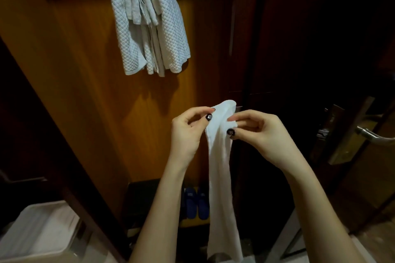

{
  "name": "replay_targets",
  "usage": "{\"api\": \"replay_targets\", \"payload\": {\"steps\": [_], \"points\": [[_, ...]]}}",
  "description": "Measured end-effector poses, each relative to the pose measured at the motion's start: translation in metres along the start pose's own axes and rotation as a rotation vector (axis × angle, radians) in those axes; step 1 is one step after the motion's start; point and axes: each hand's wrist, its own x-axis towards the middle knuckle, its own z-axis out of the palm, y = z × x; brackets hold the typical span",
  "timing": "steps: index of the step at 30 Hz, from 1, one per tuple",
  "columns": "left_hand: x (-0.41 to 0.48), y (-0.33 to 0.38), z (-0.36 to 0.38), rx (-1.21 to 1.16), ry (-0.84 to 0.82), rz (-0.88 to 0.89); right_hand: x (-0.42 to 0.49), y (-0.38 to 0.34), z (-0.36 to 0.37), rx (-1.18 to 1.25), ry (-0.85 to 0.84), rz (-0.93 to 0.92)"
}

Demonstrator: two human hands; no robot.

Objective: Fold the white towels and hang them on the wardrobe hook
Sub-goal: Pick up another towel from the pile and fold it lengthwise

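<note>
The left grip (pixel 186 134) and the right grip (pixel 260 132) each pinch the top of the white towel (pixel 220 166); hung towels (pixel 149 19) dangle above.

The hanging towels (pixel 149 19) are cut off by the top edge. The held towel (pixel 220 166) is cut off at the bottom edge. The slippers (pixel 191 203) are partly hidden by it.
</note>
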Motion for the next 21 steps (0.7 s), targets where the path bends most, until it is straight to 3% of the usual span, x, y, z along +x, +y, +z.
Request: {"api": "replay_targets", "payload": {"steps": [5, 10, 21], "points": [[0.0, 0.006, 0.002, -0.152, -0.037, 0.002, 0.007, -0.012, 0.011, -0.124, 0.09, -0.225], [0.0, 0.011, -0.005, -0.306, -0.025, -0.048, 0.012, -0.02, 0.014, -0.103, -0.029, -0.197], [-0.006, 0.014, -0.011, -0.487, -0.146, -0.071, 0.018, -0.02, 0.024, -0.353, 0.199, -0.364]]}}
